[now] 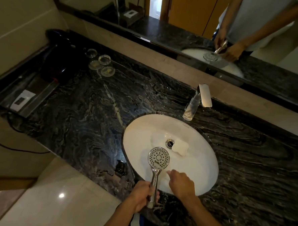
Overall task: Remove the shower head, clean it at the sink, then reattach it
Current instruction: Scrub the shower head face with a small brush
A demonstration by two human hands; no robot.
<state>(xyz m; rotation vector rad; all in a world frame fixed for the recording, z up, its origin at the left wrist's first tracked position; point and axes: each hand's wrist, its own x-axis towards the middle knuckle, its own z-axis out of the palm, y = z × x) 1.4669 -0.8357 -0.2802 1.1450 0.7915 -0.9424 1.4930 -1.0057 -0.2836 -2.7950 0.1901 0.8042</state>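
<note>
Over the near part of a white oval sink (202, 177), set into a dark veined stone counter (85, 112): a chrome shower head (158, 158), detached, no hose on it, face up with the nozzle holes toward the camera. Round head out above the basin, handle running back toward the near rim and past it. Gripped low on the handle by the left hand (140, 194), fingers wrapped tight around the chrome, threaded end sticking out below the fist. Just to the right, over the basin, the right hand (181, 184): loosely curled, fingers partly apart, holding nothing, forefinger stretched toward the neck of the shower head (touching or only close, cannot tell).

Deeper in the bowl, a drain (170, 143) with a white cloth or sponge (180, 147) lying right beside it, on its right. Behind the sink on the counter, a chrome faucet (197, 102), spout angled toward the basin. Small puddle of water (120, 167) on the stone just left of the sink.

Far left of the counter, well apart from the sink: a black kettle (56, 61) on a tray (32, 97), and beside it four upturned glasses (102, 62) clustered together. Along the back wall, a mirror (185, 19) showing both hands and the shower head again.
</note>
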